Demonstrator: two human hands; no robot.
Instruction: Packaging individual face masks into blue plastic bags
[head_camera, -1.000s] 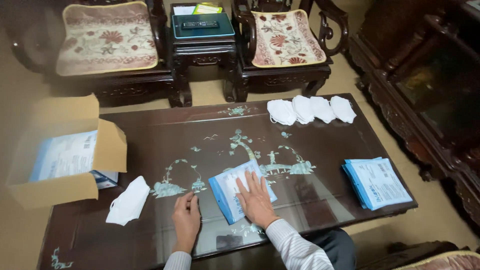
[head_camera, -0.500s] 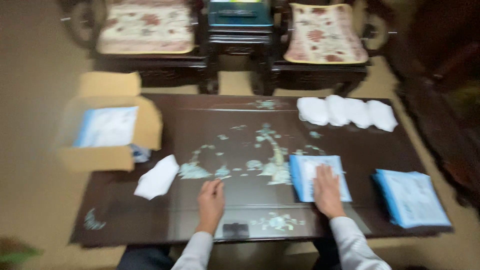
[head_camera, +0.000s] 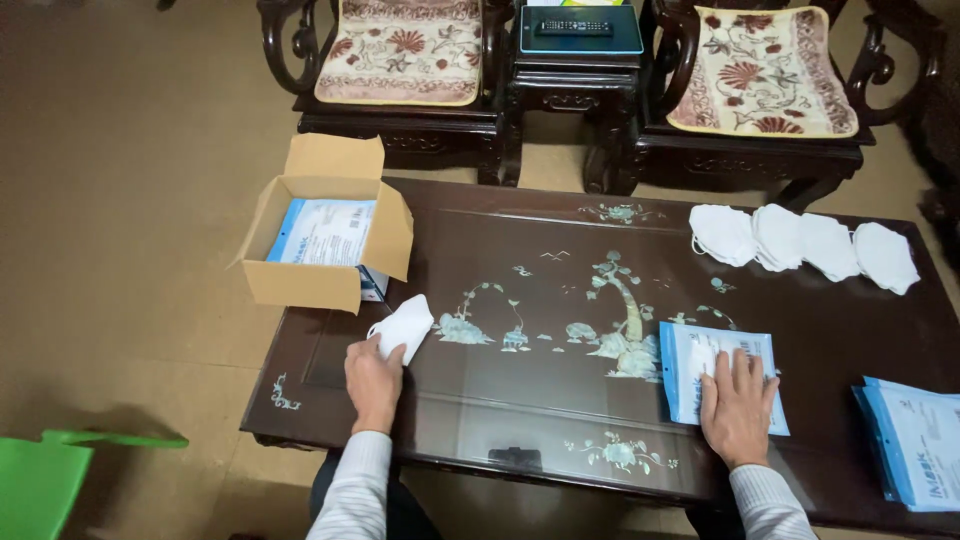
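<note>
My left hand (head_camera: 374, 383) lies on the near left part of the dark inlaid coffee table (head_camera: 540, 390), its fingertips closed over the near edge of a folded white face mask (head_camera: 402, 326). The mask lies flat on the glossy top, just in front of an open cardboard box (head_camera: 322, 238) that sits on the table's far left corner with its flaps up. Inside the box rests a blue and white mask packet (head_camera: 322, 230).

My right hand (head_camera: 738, 404) is spread flat, palm down and fingers open, pressing on a blue-edged mask pouch (head_camera: 720, 385) with a white mask showing inside it; I grip nothing there, only hold it down. The pouch lies on the near right part of the table, beside the pearl tree inlay.

Further right, at the table's edge, is a stack of the same blue pouches (head_camera: 915, 440). Along the far right edge four white masks (head_camera: 805, 243) lie in an overlapping row.

Beyond the table stand two carved dark wooden chairs (head_camera: 400, 80) with floral cushions, and between them a small side table (head_camera: 580, 55) with a remote control on top. A green plastic stool (head_camera: 50, 470) shows at the lower left on the floor.
</note>
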